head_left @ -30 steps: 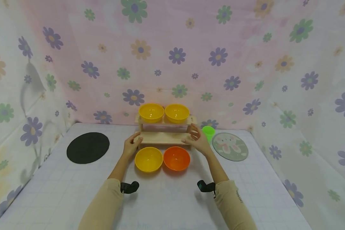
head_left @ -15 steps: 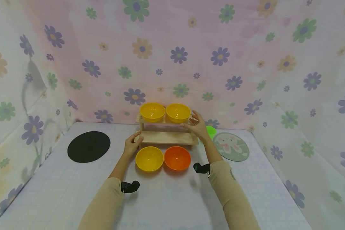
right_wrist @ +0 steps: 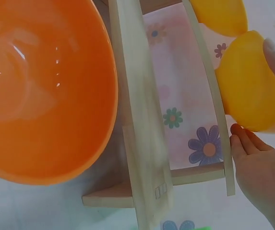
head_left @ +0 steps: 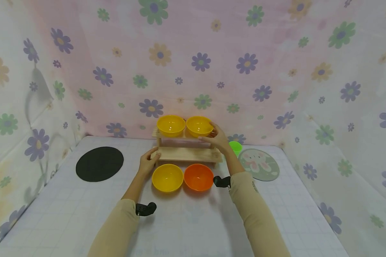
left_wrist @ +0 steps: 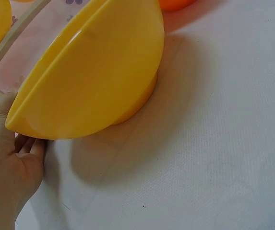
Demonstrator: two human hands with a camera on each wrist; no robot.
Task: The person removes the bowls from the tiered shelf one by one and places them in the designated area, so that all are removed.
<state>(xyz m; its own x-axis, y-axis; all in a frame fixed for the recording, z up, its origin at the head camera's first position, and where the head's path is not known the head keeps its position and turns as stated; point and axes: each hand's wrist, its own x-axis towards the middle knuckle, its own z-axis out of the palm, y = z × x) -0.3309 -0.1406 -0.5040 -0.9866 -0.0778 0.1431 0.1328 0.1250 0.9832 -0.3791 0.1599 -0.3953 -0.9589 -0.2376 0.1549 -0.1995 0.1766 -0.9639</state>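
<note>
A two-step wooden rack (head_left: pixel 186 154) stands against the back. On its upper step sit two yellow bowls side by side, the left yellow bowl (head_left: pixel 170 127) and the right yellow bowl (head_left: pixel 197 127). My right hand (head_left: pixel 220 139) holds the right one at its right side, thumb and fingers spread around it. At the left end of the lower step, my left hand (head_left: pixel 147 162) grips the board; in the left wrist view its fingers are partly hidden behind a bowl. In front of the rack rest a third yellow bowl (head_left: pixel 167 178) and an orange bowl (head_left: pixel 198 177), nearly touching.
A black round mat (head_left: pixel 99 164) lies on the table to the left. To the right lies a round mat with a rabbit picture (head_left: pixel 258 164). A green cup (head_left: pixel 236 147) stands behind my right wrist. Flowered cloth hangs around the back and sides.
My right hand has left the right end of the lower step, risen to the upper step and taken hold of the right yellow bowl. The left hand has stayed on the rack.
</note>
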